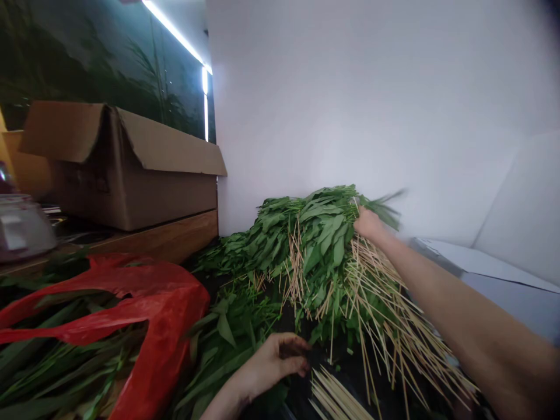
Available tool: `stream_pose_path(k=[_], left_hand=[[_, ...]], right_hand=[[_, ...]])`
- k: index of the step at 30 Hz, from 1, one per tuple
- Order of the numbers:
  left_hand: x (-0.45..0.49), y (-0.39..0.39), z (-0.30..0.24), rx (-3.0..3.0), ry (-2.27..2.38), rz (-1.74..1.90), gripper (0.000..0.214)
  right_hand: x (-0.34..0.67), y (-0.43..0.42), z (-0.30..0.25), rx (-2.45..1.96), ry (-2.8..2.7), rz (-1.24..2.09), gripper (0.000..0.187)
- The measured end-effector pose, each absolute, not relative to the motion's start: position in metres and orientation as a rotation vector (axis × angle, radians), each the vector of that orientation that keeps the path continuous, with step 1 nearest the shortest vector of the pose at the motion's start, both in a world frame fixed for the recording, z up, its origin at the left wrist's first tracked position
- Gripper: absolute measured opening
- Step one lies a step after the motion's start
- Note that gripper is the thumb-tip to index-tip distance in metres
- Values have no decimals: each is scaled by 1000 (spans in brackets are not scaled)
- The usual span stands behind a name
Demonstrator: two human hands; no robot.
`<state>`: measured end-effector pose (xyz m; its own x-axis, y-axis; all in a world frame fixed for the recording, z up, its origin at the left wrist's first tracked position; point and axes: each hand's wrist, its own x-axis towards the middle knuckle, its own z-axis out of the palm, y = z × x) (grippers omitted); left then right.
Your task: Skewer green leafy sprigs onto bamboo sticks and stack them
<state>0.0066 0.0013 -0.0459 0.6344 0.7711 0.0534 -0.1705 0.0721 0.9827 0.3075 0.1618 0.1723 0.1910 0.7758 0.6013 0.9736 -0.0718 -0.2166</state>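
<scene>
A big heap of green leaves [324, 224] on thin wooden sticks is piled against the white wall, the pale stick ends [394, 309] fanning down toward me. At the top of the heap, my right hand [368, 224] is closed on a leafy stick; its leaves [385, 209] stick out beyond the hand, smeared by motion. Lower down, my left hand [280, 363] hovers with curled fingers, thumb and fingertips apart, and nothing shows in it. Right beside it lies a bundle of bare wooden sticks [335, 394], cut off by the bottom edge.
A red plastic bag [175, 309] with long loose leaves [83, 344] lies at left. Behind it, an open cardboard box [170, 198] stands on a wooden ledge [192, 230], near a whitish container [21, 227]. A white box [503, 280] is at right by the wall [385, 99].
</scene>
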Motion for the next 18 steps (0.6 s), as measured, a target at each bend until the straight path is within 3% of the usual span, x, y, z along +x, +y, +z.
stream_pose_path(k=[11,18], left_hand=[[4,9,-50,1343,569,772,36],[3,4,-32,1350,643,796,39]], right_hand=[[324,116,177,-1780,-1721,-577,33],[321,34,190,-1599,-1719,-678,33]])
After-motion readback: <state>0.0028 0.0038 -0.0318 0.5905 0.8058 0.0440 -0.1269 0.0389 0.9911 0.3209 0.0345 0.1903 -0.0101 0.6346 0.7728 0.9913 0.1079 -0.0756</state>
